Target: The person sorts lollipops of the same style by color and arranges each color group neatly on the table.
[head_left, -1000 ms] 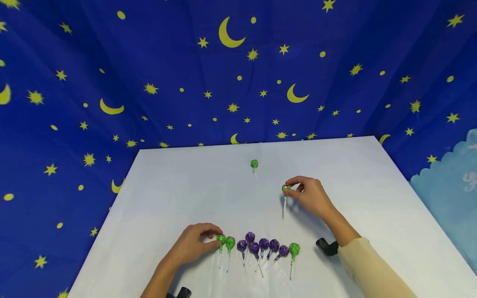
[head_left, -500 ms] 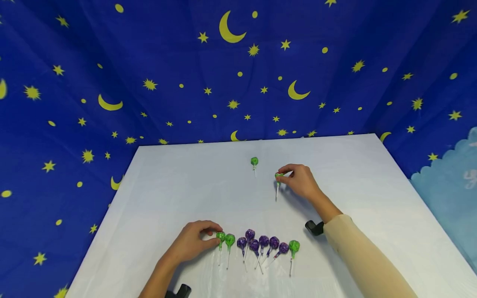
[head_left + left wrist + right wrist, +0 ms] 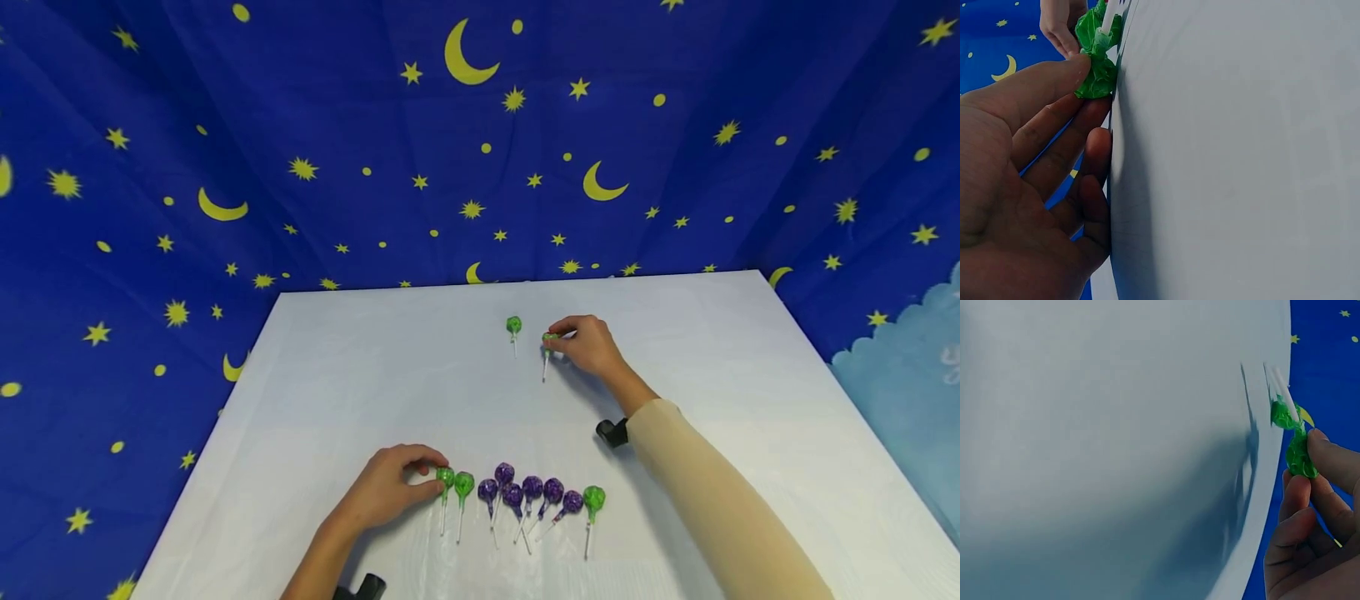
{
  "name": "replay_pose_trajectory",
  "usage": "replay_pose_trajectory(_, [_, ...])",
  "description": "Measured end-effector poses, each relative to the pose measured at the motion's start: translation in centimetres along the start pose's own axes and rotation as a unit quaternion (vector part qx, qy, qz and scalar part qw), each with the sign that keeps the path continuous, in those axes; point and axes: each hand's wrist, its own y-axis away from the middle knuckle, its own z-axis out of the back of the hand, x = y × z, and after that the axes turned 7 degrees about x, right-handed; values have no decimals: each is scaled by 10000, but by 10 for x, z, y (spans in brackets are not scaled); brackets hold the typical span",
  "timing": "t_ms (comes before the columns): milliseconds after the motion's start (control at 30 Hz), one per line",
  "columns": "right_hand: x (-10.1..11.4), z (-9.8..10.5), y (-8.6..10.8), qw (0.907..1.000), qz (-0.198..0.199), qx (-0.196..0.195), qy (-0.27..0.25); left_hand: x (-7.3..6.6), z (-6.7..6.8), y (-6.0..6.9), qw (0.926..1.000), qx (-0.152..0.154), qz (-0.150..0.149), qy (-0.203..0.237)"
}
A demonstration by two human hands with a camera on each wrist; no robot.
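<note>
In the head view my left hand (image 3: pixel 390 490) pinches the head of a green lollipop (image 3: pixel 447 477) at the left end of a row on the table. The left wrist view shows the thumb and fingers at its green wrapper (image 3: pixel 1097 75). Farther back, my right hand (image 3: pixel 588 343) holds another green lollipop (image 3: pixel 546 357) by its head, white stick pointing toward me. Just left of it lies a separate green lollipop (image 3: pixel 513 325), which also shows behind the held one in the right wrist view.
Beside the left hand lies a second green lollipop (image 3: pixel 464 483). Several purple lollipops (image 3: pixel 532 487) sit close together to its right, some sticks crossing. A green lollipop (image 3: pixel 593 500) ends the row. A blue star-patterned cloth (image 3: pixel 360 125) hangs behind the white table (image 3: pixel 337 375).
My right hand has moved left and away from me with its green lollipop, closer to the one at the back. The left hand stays in place.
</note>
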Motion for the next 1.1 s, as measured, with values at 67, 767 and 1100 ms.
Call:
replay_pose_trajectory(67, [0,-2,-5,10000,-19,11,20,0,0,0,10000,4,-3,13])
replay_pose_trajectory(767, [15,-7,-47,9986,-358,168,338,-1,0,0,10000,5,-62,49])
replay_pose_trajectory(1100, [14,-18,-55,9976,-414,217,506,1,0,1,10000,-39,12,30])
